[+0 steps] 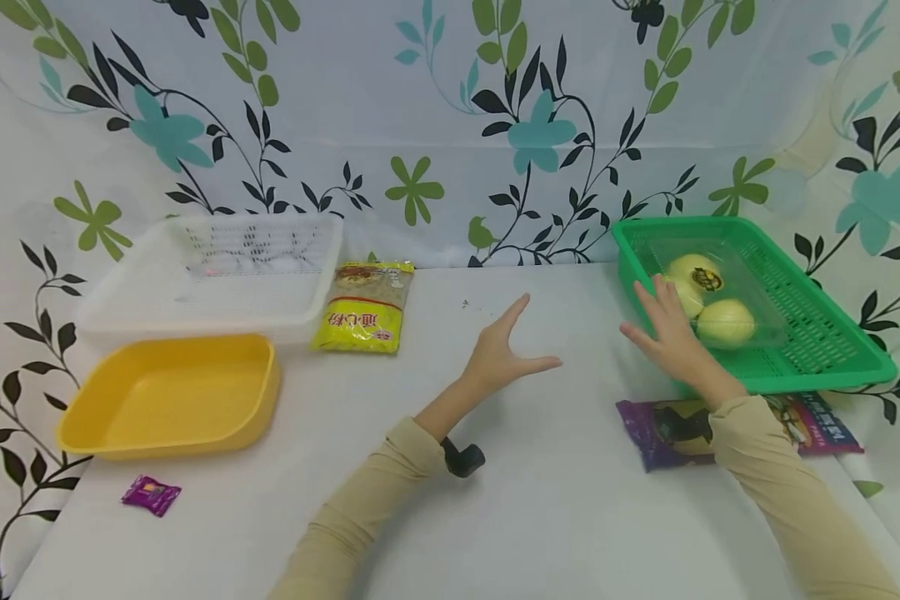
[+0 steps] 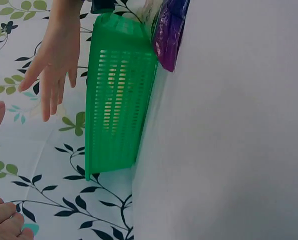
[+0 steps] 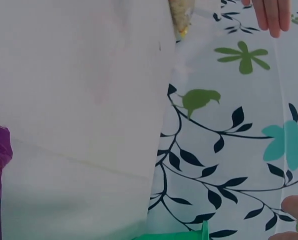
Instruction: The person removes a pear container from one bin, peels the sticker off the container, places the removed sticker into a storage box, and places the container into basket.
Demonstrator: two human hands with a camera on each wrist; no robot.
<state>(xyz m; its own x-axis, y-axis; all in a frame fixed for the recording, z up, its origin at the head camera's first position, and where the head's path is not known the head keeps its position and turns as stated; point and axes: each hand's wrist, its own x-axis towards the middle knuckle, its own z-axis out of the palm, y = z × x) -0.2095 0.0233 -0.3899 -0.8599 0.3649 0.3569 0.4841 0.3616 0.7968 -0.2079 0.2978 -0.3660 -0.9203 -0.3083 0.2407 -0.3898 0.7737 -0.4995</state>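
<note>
Over the middle of the table, in the head view, my left hand [image 1: 495, 354] is held with thumb and fingers spread wide and nothing between them. My right hand [image 1: 678, 337] hovers at the near left part of a green basket [image 1: 817, 342], its fingers extended and holding nothing. Inside that basket is a clear package of round pale-yellow fruits [image 1: 726, 323], partly behind the fingers. A purple snack packet [image 1: 675, 433] lies in front of the basket, partly covered by my right forearm. The left wrist view shows the right hand [image 2: 59, 65] above the basket's side [image 2: 121, 100].
At the left stands a white basket [image 1: 142, 283], with a yellow tray [image 1: 180, 400] before it. Beside the white basket lies a yellow bag of food [image 1: 363, 308]. A small purple wrapped candy [image 1: 151, 495] is near the table's left edge. A patterned curtain [image 1: 435, 100] hangs behind.
</note>
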